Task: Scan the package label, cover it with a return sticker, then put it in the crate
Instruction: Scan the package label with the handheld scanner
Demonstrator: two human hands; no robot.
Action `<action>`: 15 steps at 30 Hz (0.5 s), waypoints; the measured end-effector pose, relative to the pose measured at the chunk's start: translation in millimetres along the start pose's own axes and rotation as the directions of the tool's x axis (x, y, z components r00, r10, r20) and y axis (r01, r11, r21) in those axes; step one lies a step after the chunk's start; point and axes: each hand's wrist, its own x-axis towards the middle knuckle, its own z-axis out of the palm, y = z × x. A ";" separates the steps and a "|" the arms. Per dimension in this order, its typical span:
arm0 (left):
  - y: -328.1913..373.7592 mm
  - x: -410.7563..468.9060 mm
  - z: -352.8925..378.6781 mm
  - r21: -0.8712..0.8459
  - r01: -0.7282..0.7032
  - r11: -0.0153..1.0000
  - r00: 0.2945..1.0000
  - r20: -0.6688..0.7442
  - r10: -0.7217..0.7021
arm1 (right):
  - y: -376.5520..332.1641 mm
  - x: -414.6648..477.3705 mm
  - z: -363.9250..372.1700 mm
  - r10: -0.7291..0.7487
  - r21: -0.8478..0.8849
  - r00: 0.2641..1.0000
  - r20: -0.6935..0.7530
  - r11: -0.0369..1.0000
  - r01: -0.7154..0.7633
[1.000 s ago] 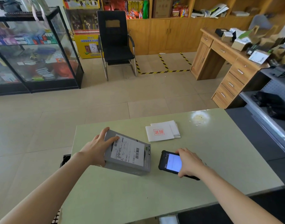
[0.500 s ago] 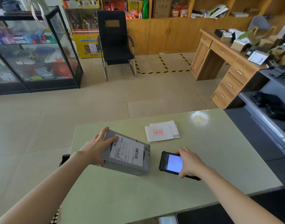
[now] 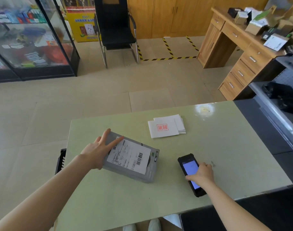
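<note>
A grey package [image 3: 149,170] lies on the pale green table [image 3: 225,147], with its white barcode label [image 3: 130,155] facing up. My left hand [image 3: 99,150] grips the package's left end, two fingers spread over its top. To the right, my right hand [image 3: 201,174] holds a black handheld scanner [image 3: 189,165] low on the table, its screen lit blue. The scanner's top end points up and left, clear of the package. A small stack of white return stickers [image 3: 164,127] with a red stamp lies beyond the package. A black crate [image 3: 60,161] shows past the table's left edge.
A dark counter [image 3: 267,124] adjoins the table on the right. Across the tiled floor stand a black chair [image 3: 115,30], a glass display case [image 3: 30,39] and a wooden desk [image 3: 239,52] piled with boxes.
The scanner has swung from pointing at the label to pointing up-left and has moved a little to the right. My left fingers now lie spread over the package top. The view has tilted down.
</note>
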 end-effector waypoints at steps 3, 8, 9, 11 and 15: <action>2.7 7.6 9.0 0.002 -0.027 1.000 1.000 0.012 0.027 | 6.4 4.8 14.8 0.018 -0.002 1.000 -0.022 1.000 -0.018; -0.4 14.7 18.6 -0.030 -0.042 0.999 0.999 0.029 0.043 | 3.2 9.1 27.1 0.054 0.001 0.998 -0.038 0.999 -0.054; -1.7 16.0 19.7 -0.038 -0.049 0.998 0.998 0.029 0.051 | 1.0 8.8 27.4 0.068 -0.018 0.997 -0.037 0.997 -0.069; -4.1 18.5 22.0 -0.053 -0.061 0.997 0.998 0.027 0.062 | -4.9 6.7 26.4 0.094 -0.115 0.994 -0.054 0.988 -0.100; -8.6 26.0 27.7 -0.081 -0.084 0.993 0.996 -0.008 0.084 | -34.3 3.9 26.5 -0.151 -0.098 0.971 -0.186 0.986 0.135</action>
